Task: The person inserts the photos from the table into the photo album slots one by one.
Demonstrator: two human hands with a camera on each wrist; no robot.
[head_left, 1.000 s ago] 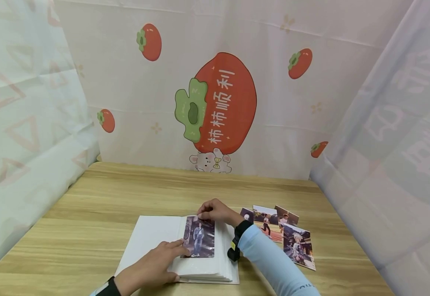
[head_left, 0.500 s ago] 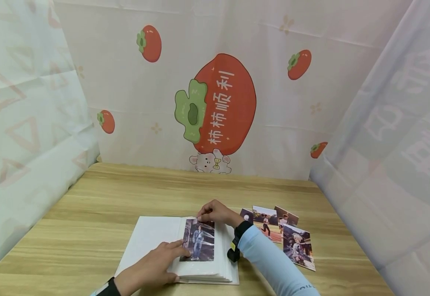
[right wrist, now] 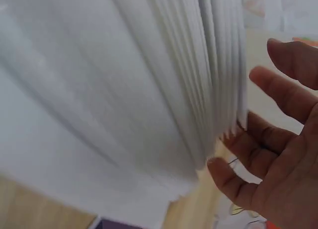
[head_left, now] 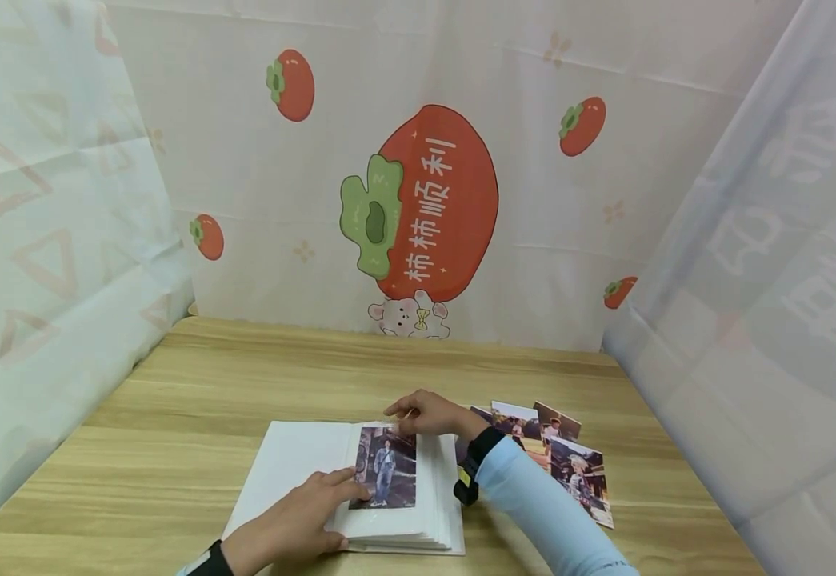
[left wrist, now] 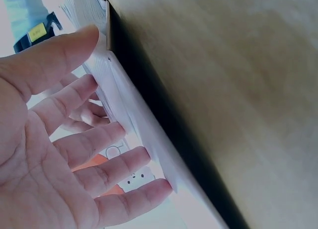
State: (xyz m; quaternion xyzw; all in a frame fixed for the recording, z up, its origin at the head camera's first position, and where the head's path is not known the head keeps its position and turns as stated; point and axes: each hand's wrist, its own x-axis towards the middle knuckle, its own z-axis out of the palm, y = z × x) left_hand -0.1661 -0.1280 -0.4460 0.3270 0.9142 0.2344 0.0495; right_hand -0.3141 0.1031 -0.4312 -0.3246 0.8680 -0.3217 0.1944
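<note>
Portrait photo (head_left: 394, 466) was found on the open album's (head_left: 302, 456) right side; insertion was judged nearly complete; left grip (head_left: 306, 504) was extended against the photo, right grip (head_left: 435, 414) loosely spread, apparently empty; seating check was deemed needed.

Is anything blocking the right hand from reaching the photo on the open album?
Nothing visible: the right hand is at the top edge of the photo. The left hand overlaps only its left side. The loose photos lie right of the album.
</note>
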